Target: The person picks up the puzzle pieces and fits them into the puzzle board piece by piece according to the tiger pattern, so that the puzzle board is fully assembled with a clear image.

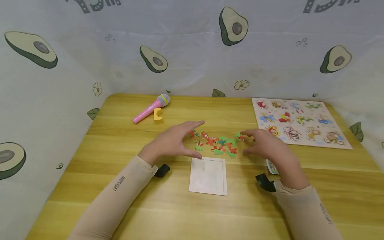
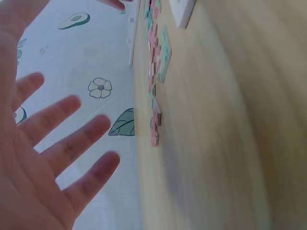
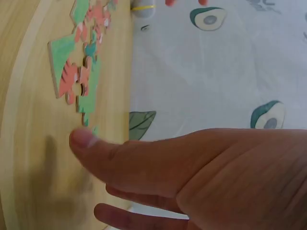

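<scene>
Puzzle pieces: clustered beyond tray's far edge; best spread flat, singly. Left hand, right hand: grips apart, nothing clamped.

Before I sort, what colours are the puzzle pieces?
Puzzle pieces: mainly red and green, clearest in head view.

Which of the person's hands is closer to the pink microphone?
Left. The left hand is just to the right and on the near side of the pink microphone; the right hand is much farther right, past the puzzle pieces.
</scene>
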The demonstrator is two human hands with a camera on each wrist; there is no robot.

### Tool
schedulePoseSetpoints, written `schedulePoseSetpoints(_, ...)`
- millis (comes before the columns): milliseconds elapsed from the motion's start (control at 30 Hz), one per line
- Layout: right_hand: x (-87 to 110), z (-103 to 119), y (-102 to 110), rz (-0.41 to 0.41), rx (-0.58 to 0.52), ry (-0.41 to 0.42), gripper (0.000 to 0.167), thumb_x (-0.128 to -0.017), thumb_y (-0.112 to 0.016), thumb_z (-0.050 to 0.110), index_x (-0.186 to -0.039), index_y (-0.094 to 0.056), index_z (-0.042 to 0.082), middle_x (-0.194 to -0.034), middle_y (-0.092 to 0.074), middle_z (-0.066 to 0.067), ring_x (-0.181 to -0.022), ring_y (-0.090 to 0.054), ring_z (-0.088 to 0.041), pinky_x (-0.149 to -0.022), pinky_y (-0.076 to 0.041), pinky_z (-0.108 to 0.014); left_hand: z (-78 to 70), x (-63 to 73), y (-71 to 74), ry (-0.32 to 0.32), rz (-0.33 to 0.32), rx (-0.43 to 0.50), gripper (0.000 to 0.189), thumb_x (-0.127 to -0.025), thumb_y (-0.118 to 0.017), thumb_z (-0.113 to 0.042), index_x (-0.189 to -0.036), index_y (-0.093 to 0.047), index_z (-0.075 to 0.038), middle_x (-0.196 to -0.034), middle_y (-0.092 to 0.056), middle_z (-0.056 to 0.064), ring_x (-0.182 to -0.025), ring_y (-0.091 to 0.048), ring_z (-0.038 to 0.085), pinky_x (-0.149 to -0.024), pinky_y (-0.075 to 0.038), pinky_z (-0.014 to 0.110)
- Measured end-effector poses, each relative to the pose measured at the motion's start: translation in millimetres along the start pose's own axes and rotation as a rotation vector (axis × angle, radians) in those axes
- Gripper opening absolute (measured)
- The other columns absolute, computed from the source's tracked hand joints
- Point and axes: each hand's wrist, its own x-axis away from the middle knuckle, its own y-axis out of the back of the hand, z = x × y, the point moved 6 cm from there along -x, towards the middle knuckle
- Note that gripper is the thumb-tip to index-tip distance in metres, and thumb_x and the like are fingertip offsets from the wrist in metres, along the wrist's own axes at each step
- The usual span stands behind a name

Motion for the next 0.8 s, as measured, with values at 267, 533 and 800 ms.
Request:
schedulePoseSetpoints(267,-16.5,-7,-5,-0.014,-0.010,0.043,0.061,-0.088,-0.077,0.010,-0.142,-0.052,-0.002,-0.131,-0.055,-0.033,-0.114,-0.054,-0.045,-0.093,-0.045,-0.060,0.7,25.7,-20.1,-0.053,0.176,0.100,0.101,-0.071,-0.087,-0.056,-0.155,-0.040,-0.024,-0.149,-0.045,-0.008,-0.136,-0.042,0.016,-0.112,-0.030,0.036)
schedulePoseSetpoints(533,-22.7,-11,-14,-0.068,0.018,0.059,0.046,-0.097,-0.066,0.010,-0.141,-0.056,0.001,-0.114,-0.056,-0.026,-0.088,-0.053,-0.033,-0.075,-0.047,-0.046,6.7,36.0,-30.9,-0.022,0.281,0.089,0.096,-0.063,-0.094,-0.052,-0.145,-0.053,-0.024,-0.133,-0.053,-0.009,-0.122,-0.044,0.011,-0.108,-0.031,0.035)
schedulePoseSetpoints(800,-27.4,-12,-14,-0.114,0.006,0.078,0.039,-0.097,-0.065,0.008,-0.134,-0.061,0.000,-0.111,-0.056,-0.025,-0.091,-0.054,-0.034,-0.079,-0.047,-0.051,2.1,34.4,-37.1,-0.056,0.331,-0.025,0.093,-0.063,-0.090,-0.060,-0.143,-0.055,-0.025,-0.130,-0.050,-0.012,-0.122,-0.041,0.012,-0.103,-0.027,0.038)
